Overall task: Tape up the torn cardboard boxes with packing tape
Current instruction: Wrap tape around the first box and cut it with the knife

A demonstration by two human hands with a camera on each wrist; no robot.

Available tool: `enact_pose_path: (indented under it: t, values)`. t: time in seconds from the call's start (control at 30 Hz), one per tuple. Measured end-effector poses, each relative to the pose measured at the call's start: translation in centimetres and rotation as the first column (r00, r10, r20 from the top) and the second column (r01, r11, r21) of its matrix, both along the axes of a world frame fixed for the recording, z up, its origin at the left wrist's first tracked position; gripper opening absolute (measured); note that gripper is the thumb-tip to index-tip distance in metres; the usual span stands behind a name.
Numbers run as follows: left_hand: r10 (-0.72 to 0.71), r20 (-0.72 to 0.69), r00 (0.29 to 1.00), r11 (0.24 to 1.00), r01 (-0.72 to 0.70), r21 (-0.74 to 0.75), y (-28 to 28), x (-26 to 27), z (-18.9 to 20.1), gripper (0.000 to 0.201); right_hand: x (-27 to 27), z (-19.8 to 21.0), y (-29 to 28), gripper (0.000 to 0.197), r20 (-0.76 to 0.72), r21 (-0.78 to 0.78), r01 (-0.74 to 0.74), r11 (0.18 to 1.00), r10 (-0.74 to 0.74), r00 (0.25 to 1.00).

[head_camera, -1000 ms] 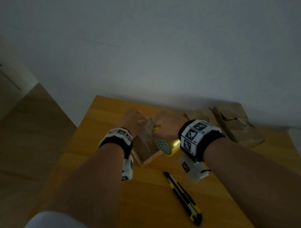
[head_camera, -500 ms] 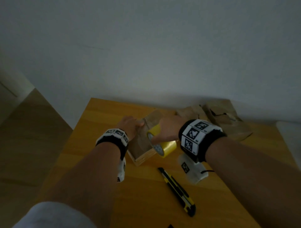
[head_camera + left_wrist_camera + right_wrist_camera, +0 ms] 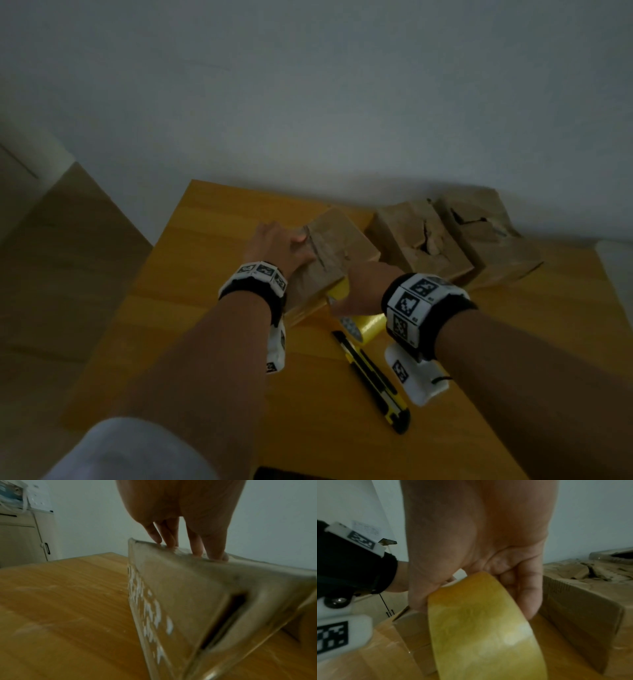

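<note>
A torn cardboard box (image 3: 337,253) lies on the wooden table (image 3: 191,308), with a dark rip along its top. My left hand (image 3: 274,246) lies flat on the box's left top edge, its straight fingers (image 3: 197,545) pressing down on the box (image 3: 180,601). My right hand (image 3: 363,291) grips a yellow roll of packing tape (image 3: 363,325) at the box's near end. In the right wrist view the fingers (image 3: 525,595) curl round the tape roll (image 3: 481,635) beside the box end (image 3: 416,631).
Two more torn cardboard boxes (image 3: 419,240) (image 3: 486,236) sit side by side at the back right against the wall. A yellow-and-black utility knife (image 3: 373,377) lies on the table near my right wrist. A cabinet (image 3: 20,538) stands beyond the table's left edge.
The box has gone from tilted up to lying flatter. My right hand has drawn the tape roll back from the box top to its near end. My left hand stays on the left edge.
</note>
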State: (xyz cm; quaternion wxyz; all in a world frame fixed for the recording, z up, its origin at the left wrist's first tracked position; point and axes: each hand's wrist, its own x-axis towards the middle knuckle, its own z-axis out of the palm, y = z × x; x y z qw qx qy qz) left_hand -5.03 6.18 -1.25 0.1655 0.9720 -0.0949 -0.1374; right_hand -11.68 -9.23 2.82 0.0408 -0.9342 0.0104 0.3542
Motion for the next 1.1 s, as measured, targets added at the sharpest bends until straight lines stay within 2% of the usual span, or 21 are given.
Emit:
enact_pose_path:
  t: [0.07,0.17,0.23,0.3,0.47,0.53,0.6,0.7,0.77,0.87,0.97,1.03,1.1]
  values:
    - [0.05,0.023,0.998,0.999,-0.049,-0.023,-0.1,-0.1,-0.4,0.06,0.2,-0.2,0.0,0.045,0.009,0.008,-0.021,1.0,0.021,1.0]
    - [0.058,0.028,0.998,0.998,-0.058,0.017,-0.8,-0.2,-0.3,0.079,0.2,0.1,-0.1,0.044,0.009,0.002,-0.064,0.998,0.064,0.998]
    - [0.067,0.045,0.997,0.997,-0.069,0.045,-1.2,-0.3,-0.3,0.084,0.2,0.2,-0.1,0.044,0.004,-0.01,-0.088,0.996,0.088,0.996]
    - [0.089,0.067,0.994,0.996,-0.09,0.02,-1.5,-0.1,-0.1,0.074,0.2,-0.2,-0.2,0.047,0.011,-0.027,-0.081,0.996,0.081,0.997]
    - [0.139,0.058,0.989,0.986,-0.133,-0.102,-1.1,1.3,0.2,0.035,0.5,-0.9,-0.4,0.052,0.026,-0.04,-0.113,0.993,0.114,0.993]
    - [0.099,0.023,0.995,0.991,-0.097,-0.092,-0.3,1.5,0.3,0.034,0.4,-0.9,-0.5,0.053,0.034,-0.038,-0.126,0.991,0.127,0.991]
    - [-0.002,-0.086,0.996,1.0,-0.001,-0.029,0.3,1.0,1.3,0.049,0.3,-1.1,-0.6,0.052,0.045,-0.039,-0.127,0.991,0.128,0.991]
    - [-0.105,-0.182,0.978,0.971,0.141,0.192,0.4,-0.7,1.7,0.088,0.1,-1.1,-0.8,0.051,0.051,-0.046,-0.129,0.991,0.132,0.99]
    - [-0.115,-0.203,0.972,0.945,0.171,0.281,0.2,-1.9,0.7,0.109,-0.1,-1.0,-0.8,0.049,0.061,-0.052,-0.132,0.99,0.135,0.989]
    - [-0.086,-0.219,0.972,0.93,0.157,0.333,0.1,-2.9,-0.4,0.119,-0.5,-0.3,-0.8,0.048,0.106,-0.076,-0.143,0.987,0.151,0.983]
    - [-0.087,-0.289,0.953,0.959,0.159,0.235,0.3,-1.7,0.0,0.115,-0.3,1.3,-1.2,0.05,0.139,-0.056,-0.16,0.986,0.166,0.976]
    - [-0.073,-0.401,0.913,0.98,0.141,0.143,0.9,-0.6,1.1,0.113,0.2,3.0,-1.5,0.069,0.212,0.046,-0.146,0.988,0.134,0.968]
    - [-0.033,-0.502,0.864,0.999,0.041,0.005,1.8,-0.1,2.3,0.101,0.8,4.7,-1.5,0.076,0.337,0.167,-0.147,0.975,0.084,0.938]
